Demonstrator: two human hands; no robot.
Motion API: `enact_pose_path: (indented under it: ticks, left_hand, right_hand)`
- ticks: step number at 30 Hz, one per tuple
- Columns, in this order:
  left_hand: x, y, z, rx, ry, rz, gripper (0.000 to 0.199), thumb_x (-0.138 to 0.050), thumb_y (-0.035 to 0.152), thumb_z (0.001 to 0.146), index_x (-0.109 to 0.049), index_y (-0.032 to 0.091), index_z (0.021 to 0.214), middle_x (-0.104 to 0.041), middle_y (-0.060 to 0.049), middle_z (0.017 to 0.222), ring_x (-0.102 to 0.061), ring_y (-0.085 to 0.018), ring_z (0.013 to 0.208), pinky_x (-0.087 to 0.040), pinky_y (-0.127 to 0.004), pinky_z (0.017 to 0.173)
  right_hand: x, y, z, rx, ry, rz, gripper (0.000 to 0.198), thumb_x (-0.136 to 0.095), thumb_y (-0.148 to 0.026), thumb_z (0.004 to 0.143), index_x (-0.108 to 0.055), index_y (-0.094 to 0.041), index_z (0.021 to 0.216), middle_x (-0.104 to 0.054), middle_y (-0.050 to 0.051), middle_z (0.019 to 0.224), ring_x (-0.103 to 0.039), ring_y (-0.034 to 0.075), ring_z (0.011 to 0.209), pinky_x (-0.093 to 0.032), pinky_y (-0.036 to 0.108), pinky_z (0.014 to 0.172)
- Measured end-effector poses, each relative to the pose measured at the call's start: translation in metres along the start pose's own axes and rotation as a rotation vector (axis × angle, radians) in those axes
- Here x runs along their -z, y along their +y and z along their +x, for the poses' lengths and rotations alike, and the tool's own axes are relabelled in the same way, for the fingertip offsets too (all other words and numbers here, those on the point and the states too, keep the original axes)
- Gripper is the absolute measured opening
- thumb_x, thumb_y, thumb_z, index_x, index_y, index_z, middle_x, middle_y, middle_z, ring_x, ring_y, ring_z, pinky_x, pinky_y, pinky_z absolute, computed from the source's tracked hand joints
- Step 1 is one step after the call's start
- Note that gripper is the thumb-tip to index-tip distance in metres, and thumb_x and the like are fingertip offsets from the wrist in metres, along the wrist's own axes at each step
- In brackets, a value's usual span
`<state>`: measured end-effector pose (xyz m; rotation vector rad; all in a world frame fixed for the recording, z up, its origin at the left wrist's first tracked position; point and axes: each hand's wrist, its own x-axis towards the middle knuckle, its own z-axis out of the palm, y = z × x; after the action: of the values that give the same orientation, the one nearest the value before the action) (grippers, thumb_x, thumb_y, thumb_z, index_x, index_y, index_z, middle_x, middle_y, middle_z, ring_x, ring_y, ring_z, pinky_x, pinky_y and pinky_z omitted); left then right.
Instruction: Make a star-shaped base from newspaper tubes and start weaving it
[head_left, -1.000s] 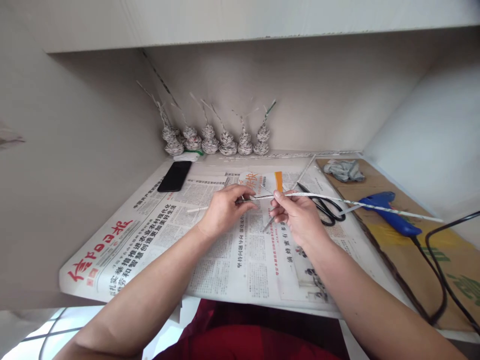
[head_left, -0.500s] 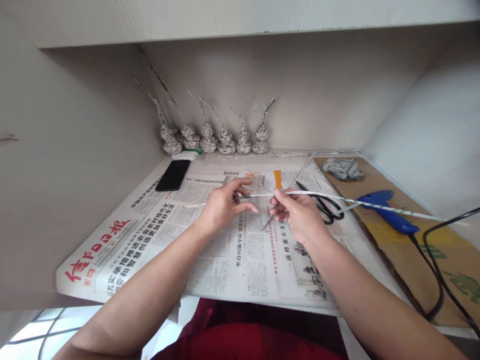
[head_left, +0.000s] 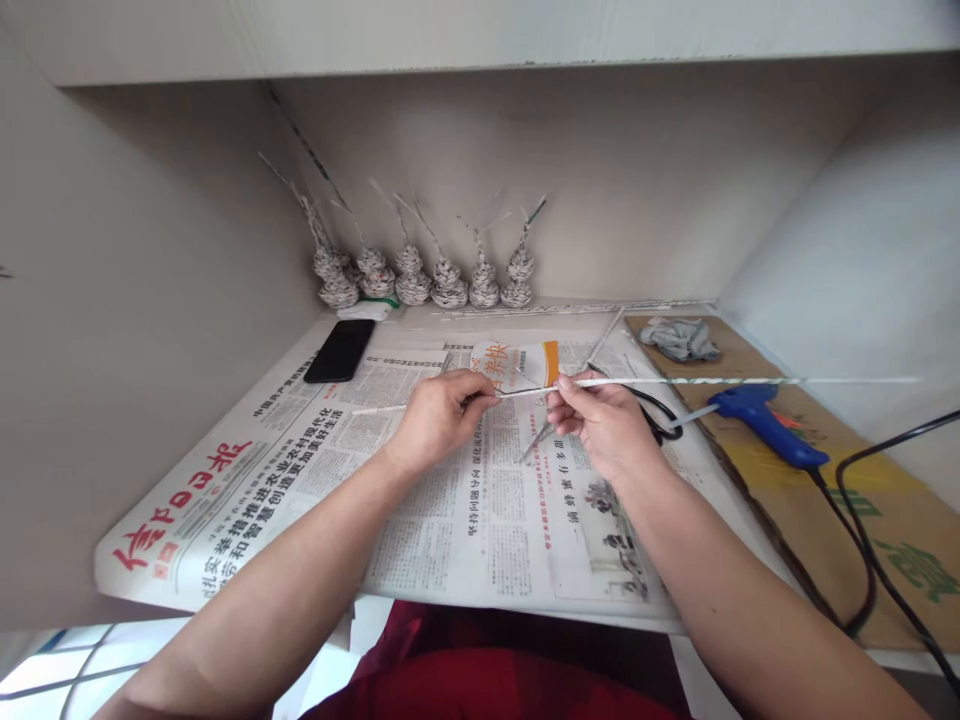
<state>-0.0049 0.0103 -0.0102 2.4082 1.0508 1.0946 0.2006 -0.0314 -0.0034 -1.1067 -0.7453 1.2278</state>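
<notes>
Your left hand [head_left: 435, 415] and right hand [head_left: 600, 415] pinch one paper stick [head_left: 675, 381]; at least six gourds [head_left: 449, 285] line the grey wall [head_left: 645, 200] behind the newspaper-covered counter [head_left: 420, 560].

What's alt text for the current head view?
A person's left hand and right hand pinch a thin paper rod above newspaper, with scissors beneath the right. Behind, woven paper gourds stand in a row; a phone lies at left, a blue glue gun on cardboard at right.

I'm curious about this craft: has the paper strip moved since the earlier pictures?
Yes, its right part, upward in view: the paper strip crossed the blue glue gun; now it runs along the gun's top edge.
</notes>
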Motion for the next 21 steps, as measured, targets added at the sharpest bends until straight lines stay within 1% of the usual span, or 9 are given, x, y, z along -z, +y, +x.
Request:
enact_pose_path:
  ticks: [3, 6, 9, 10, 11, 14, 16, 18, 21]
  left_hand:
    - [0.000, -0.002, 0.000, 0.020, -0.016, -0.017, 0.009, -0.064, 0.020, 0.089, -0.068, 0.019, 0.080, -0.071, -0.001, 0.080, -0.064, -0.014, 0.076, -0.047, -0.026, 0.072]
    - [-0.001, -0.008, 0.001, 0.126, -0.003, -0.126, 0.007, -0.070, 0.026, 0.085, -0.071, 0.020, 0.089, -0.073, 0.000, 0.080, -0.065, -0.014, 0.073, -0.048, -0.026, 0.072]
    - [-0.001, -0.012, 0.002, 0.194, -0.019, -0.173, 0.034, -0.078, 0.028, 0.079, -0.069, 0.021, 0.111, -0.073, 0.002, 0.075, -0.064, -0.013, 0.067, -0.049, -0.026, 0.072]
    - [-0.001, -0.012, 0.002, 0.202, -0.025, -0.172, 0.038, -0.078, 0.029, 0.078, -0.068, 0.021, 0.113, -0.073, 0.002, 0.074, -0.063, -0.013, 0.066, -0.049, -0.026, 0.072]
    - [0.000, -0.012, 0.002, 0.202, -0.032, -0.165, 0.034, -0.078, 0.029, 0.078, -0.069, 0.021, 0.110, -0.073, 0.002, 0.074, -0.064, -0.013, 0.066, -0.049, -0.026, 0.072]
    - [0.002, -0.007, 0.002, 0.145, -0.043, -0.131, 0.010, -0.071, 0.029, 0.084, -0.071, 0.020, 0.089, -0.074, 0.001, 0.078, -0.065, -0.013, 0.069, -0.048, -0.026, 0.071]
    - [0.003, -0.004, 0.002, 0.085, -0.062, -0.072, 0.010, -0.066, 0.027, 0.088, -0.070, 0.020, 0.081, -0.074, 0.000, 0.080, -0.066, -0.014, 0.072, -0.047, -0.026, 0.070]
    - [0.003, -0.003, 0.002, 0.054, -0.082, -0.020, 0.012, -0.064, 0.024, 0.089, -0.069, 0.020, 0.080, -0.073, -0.001, 0.080, -0.065, -0.014, 0.073, -0.045, -0.026, 0.069]
    - [0.000, -0.007, 0.002, 0.114, -0.070, -0.050, 0.009, -0.067, 0.025, 0.087, -0.070, 0.020, 0.081, -0.074, 0.000, 0.078, -0.065, -0.014, 0.070, -0.045, -0.026, 0.068]
  right_hand:
    - [0.001, -0.001, 0.001, -0.014, 0.001, -0.032, 0.052, -0.095, -0.049, 0.043, -0.062, -0.015, 0.066, -0.067, 0.000, 0.058, -0.061, 0.011, 0.045, -0.045, 0.017, 0.035]
    - [0.004, -0.003, 0.004, -0.067, -0.024, -0.052, 0.051, -0.093, -0.050, 0.047, -0.067, -0.014, 0.070, -0.068, 0.002, 0.063, -0.063, 0.011, 0.047, -0.046, 0.017, 0.036]
    - [0.007, -0.005, 0.007, -0.079, -0.010, -0.035, 0.049, -0.093, -0.049, 0.051, -0.069, -0.014, 0.074, -0.070, 0.002, 0.067, -0.063, 0.011, 0.049, -0.047, 0.018, 0.038]
    - [0.008, -0.006, 0.008, -0.073, 0.000, -0.029, 0.048, -0.093, -0.049, 0.050, -0.069, -0.015, 0.075, -0.070, 0.002, 0.066, -0.063, 0.011, 0.048, -0.047, 0.018, 0.038]
    - [0.009, -0.006, 0.009, -0.064, 0.009, -0.025, 0.049, -0.093, -0.049, 0.049, -0.069, -0.015, 0.074, -0.070, 0.001, 0.066, -0.062, 0.010, 0.048, -0.046, 0.017, 0.038]
    - [0.009, -0.003, 0.009, -0.018, 0.039, -0.042, 0.050, -0.094, -0.049, 0.045, -0.065, -0.015, 0.067, -0.067, 0.000, 0.061, -0.059, 0.009, 0.046, -0.043, 0.017, 0.037]
    - [0.008, -0.001, 0.009, 0.022, 0.074, -0.071, 0.052, -0.094, -0.051, 0.043, -0.061, -0.016, 0.063, -0.065, -0.001, 0.057, -0.056, 0.008, 0.042, -0.040, 0.017, 0.035]
    - [0.008, 0.000, 0.009, 0.041, 0.094, -0.104, 0.054, -0.093, -0.053, 0.042, -0.058, -0.017, 0.062, -0.063, -0.002, 0.054, -0.055, 0.008, 0.041, -0.038, 0.018, 0.034]
    - [0.009, -0.002, 0.011, -0.001, 0.062, -0.117, 0.055, -0.093, -0.054, 0.043, -0.060, -0.017, 0.067, -0.065, -0.001, 0.058, -0.058, 0.010, 0.044, -0.040, 0.019, 0.035]
